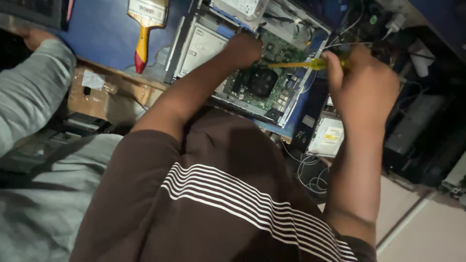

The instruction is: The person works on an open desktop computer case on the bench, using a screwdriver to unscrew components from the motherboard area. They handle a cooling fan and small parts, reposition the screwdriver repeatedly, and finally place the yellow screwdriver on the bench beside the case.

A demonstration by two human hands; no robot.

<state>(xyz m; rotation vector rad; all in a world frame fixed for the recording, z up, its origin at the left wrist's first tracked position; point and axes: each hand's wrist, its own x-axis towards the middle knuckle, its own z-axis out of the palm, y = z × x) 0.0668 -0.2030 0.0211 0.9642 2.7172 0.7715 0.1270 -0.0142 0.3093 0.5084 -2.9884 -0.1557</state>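
An open desktop computer case (291,104) lies on a blue table, showing a green motherboard (279,51) and a black cooler fan (262,81). My right hand (361,82) grips the yellow handle of a screwdriver (296,64), whose shaft points left across the board. My left hand (245,48) rests on the board at the screwdriver's tip. Its fingers are curled under, and what lies beneath them is hidden. My brown striped shirt fills the lower part of the view.
A paint brush (144,26) with a yellow and red handle lies on the blue table (104,34). Another person's grey sleeve (34,82) and hand (35,37) are at the left. A cardboard box (92,94), a labelled drive (328,137) and loose cables (310,177) sit below the table.
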